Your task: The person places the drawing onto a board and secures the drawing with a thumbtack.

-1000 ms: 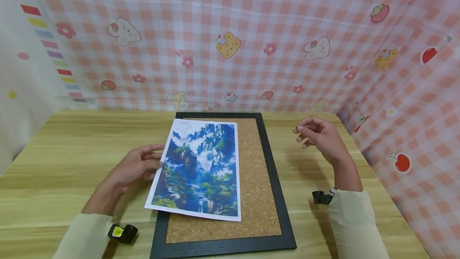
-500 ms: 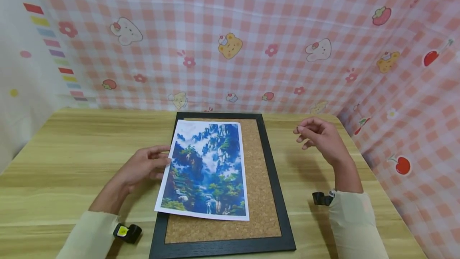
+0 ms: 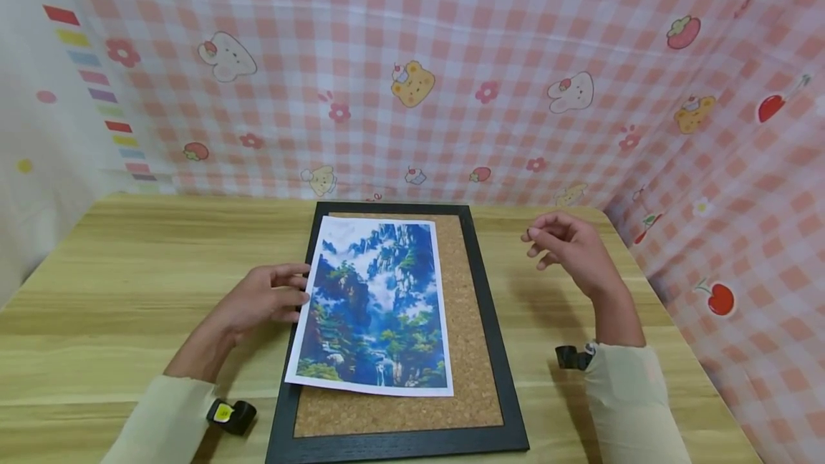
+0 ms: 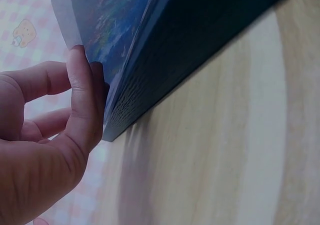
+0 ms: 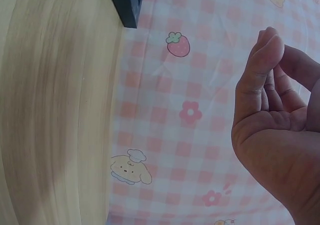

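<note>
A printed landscape picture of blue mountains and a waterfall, with a white border, lies over a cork board and is a little askew to it. Its bottom edge appears slightly raised. My left hand pinches the print by its left edge; the left wrist view shows the thumb at the paper's edge, beside the board's black frame. To the right of the board, my right hand is raised above the table, thumb and index finger pinching a small dark object. Fingers hide most of that object.
The black-framed board rests on a wood-grain table. A pink checked cloth with cartoon figures hangs behind and on the right. Black wrist cameras sit at both cuffs, the left one beside the frame's lower left.
My left hand has slid the print to the right and straightened it somewhat on the board. The right hand stays nearly in place, shifting slightly left.
</note>
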### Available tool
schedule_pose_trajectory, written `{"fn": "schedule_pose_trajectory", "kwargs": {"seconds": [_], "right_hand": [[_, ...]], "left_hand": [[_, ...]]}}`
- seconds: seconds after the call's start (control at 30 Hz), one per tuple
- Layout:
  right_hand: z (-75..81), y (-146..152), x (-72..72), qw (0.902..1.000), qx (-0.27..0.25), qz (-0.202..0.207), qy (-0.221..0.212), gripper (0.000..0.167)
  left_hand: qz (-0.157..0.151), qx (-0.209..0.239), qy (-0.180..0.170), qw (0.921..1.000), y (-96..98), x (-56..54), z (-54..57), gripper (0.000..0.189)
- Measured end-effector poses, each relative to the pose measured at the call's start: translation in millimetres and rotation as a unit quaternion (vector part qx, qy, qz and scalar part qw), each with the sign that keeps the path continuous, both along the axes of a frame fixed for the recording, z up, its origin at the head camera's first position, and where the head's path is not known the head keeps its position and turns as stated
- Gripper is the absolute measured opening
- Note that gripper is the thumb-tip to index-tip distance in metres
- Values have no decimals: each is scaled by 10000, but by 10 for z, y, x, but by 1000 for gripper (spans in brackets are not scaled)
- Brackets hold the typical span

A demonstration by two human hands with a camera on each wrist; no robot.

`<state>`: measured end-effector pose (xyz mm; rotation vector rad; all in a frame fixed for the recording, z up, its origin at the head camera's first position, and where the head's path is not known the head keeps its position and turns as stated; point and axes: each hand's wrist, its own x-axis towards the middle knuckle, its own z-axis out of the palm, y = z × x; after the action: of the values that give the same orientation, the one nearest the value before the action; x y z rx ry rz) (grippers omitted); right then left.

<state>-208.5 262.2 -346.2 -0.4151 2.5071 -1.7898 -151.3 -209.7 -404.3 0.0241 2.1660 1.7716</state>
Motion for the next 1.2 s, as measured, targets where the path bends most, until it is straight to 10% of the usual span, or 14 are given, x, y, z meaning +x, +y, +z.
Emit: {"fn": "schedule_pose_trajectory", "kwargs": {"seconds": [1.2], "right_hand": [[-40,-565,-135,9995,-250,209,-33,24]], "left_hand": [[-88,-111,131,9998,144,-14,-34,60]]}}
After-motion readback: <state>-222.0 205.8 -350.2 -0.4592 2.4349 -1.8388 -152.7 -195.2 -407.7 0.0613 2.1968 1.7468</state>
